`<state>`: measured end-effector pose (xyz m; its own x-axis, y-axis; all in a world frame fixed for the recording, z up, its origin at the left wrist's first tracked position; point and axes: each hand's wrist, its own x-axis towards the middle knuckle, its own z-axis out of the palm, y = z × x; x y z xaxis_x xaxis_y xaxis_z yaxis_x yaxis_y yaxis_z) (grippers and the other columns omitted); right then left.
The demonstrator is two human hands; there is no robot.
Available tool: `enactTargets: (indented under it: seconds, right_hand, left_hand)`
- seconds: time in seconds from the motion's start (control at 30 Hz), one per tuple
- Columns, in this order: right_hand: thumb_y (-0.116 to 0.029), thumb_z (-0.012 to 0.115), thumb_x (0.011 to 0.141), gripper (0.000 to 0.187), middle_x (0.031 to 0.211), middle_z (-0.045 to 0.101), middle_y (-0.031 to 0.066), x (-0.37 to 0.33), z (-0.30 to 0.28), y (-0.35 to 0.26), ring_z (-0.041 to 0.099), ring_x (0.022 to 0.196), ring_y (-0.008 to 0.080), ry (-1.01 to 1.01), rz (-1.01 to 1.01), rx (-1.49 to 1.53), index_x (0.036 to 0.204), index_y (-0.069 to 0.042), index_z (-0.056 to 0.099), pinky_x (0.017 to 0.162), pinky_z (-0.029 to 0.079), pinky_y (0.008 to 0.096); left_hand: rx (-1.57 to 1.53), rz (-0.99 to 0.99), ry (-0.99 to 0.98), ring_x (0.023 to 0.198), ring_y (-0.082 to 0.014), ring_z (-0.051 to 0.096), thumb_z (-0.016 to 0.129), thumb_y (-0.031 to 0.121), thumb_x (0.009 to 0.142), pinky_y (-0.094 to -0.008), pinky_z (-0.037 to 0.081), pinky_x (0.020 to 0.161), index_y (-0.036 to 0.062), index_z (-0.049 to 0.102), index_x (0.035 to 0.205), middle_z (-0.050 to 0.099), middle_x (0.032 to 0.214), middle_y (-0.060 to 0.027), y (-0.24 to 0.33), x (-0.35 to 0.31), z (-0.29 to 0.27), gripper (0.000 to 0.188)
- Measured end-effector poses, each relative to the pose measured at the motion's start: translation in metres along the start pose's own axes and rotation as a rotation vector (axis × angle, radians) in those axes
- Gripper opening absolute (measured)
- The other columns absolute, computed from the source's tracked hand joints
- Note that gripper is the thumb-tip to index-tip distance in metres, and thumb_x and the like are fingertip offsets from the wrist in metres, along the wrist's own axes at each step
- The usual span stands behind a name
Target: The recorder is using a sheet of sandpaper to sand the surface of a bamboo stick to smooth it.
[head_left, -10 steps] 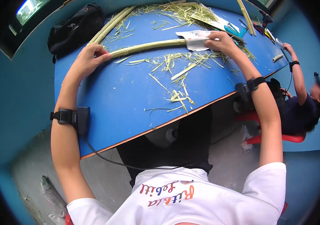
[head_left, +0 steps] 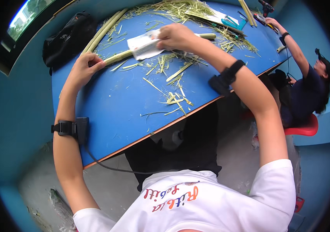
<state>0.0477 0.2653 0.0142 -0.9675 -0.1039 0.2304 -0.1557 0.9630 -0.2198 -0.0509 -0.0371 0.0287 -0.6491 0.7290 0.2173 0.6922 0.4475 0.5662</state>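
A pale green bamboo pole [head_left: 119, 57] lies across the far part of the blue table. My left hand [head_left: 81, 69] pinches its left end between thumb and fingers. My right hand [head_left: 175, 37] is closed on a folded white sheet with faint print, apparently sandpaper [head_left: 144, 45], which wraps over the pole left of its middle. The pole's right end shows beyond my right wrist. What the sheet's inner face looks like is hidden.
Bamboo shavings [head_left: 176, 98] litter the blue table [head_left: 114, 116]. Longer poles [head_left: 105, 30] and a black bag [head_left: 70, 40] are at the far left. A teal tool [head_left: 232, 22] and a drill [head_left: 266, 7] lie far right. A seated co-worker's hand [head_left: 275, 25] reaches in there.
My right hand has slid the sheet leftward along the pole, from near its right end toward my left hand. My left hand keeps its hold. The co-worker's hand has moved toward the tools.
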Motion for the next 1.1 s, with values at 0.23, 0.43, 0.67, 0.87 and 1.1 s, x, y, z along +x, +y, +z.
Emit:
enactTargets:
  seconds: [0.23, 0.43, 0.67, 0.87, 1.1]
  right_hand:
    - [-0.027, 0.068, 0.075, 0.025, 0.078, 0.060, 0.0087, -0.005, 0.008, 0.000, 0.059, 0.072, 0.0256, 0.111, -0.078, 0.205, 0.089, -0.006, 0.068, 0.064, 0.044, 0.0354]
    - [-0.021, 0.070, 0.073, 0.022, 0.078, 0.062, 0.0074, -0.078, -0.035, 0.091, 0.060, 0.074, 0.0205, 0.098, 0.177, 0.233, 0.090, -0.006, 0.069, 0.068, 0.046, 0.0316]
    - [-0.028, 0.070, 0.072, 0.027, 0.080, 0.062, 0.0090, -0.030, -0.006, 0.029, 0.060, 0.077, 0.0256, 0.126, -0.057, 0.173, 0.088, -0.007, 0.070, 0.067, 0.046, 0.0351]
    - [-0.028, 0.067, 0.073, 0.019, 0.077, 0.059, 0.0041, 0.001, 0.021, -0.015, 0.057, 0.084, 0.0209, 0.114, -0.157, 0.045, 0.079, -0.010, 0.070, 0.089, 0.034, 0.0409]
    - [-0.023, 0.068, 0.072, 0.021, 0.076, 0.060, 0.0080, -0.071, -0.021, 0.072, 0.059, 0.075, 0.0253, 0.143, 0.088, 0.058, 0.082, -0.005, 0.069, 0.068, 0.046, 0.0344]
  left_hand:
    - [0.067, 0.014, 0.035, 0.072, -0.0126, 0.053, 0.069, 0.019, 0.078, -0.0256, 0.042, 0.066, -0.0025, 0.062, 0.080, 0.055, 0.079, -0.0073, -0.008, -0.009, -0.007, 0.022]
    - [-0.092, -0.116, -0.035, 0.072, -0.0154, 0.052, 0.069, 0.019, 0.077, -0.0278, 0.041, 0.067, -0.0023, 0.062, 0.078, 0.055, 0.076, -0.0081, 0.008, -0.002, -0.004, 0.022]
    - [0.030, -0.046, 0.036, 0.074, -0.0163, 0.053, 0.071, 0.013, 0.074, -0.0277, 0.042, 0.068, -0.0023, 0.061, 0.076, 0.053, 0.077, -0.0076, 0.015, -0.014, -0.005, 0.019]
    - [-0.037, -0.069, -0.018, 0.074, -0.0145, 0.052, 0.071, 0.015, 0.076, -0.0274, 0.043, 0.068, -0.0017, 0.061, 0.079, 0.052, 0.080, -0.0062, 0.011, -0.012, 0.004, 0.019]
    - [-0.036, -0.093, -0.009, 0.072, -0.0157, 0.052, 0.072, 0.018, 0.075, -0.0284, 0.044, 0.066, 0.0001, 0.062, 0.079, 0.053, 0.081, -0.0059, 0.013, -0.014, 0.005, 0.021]
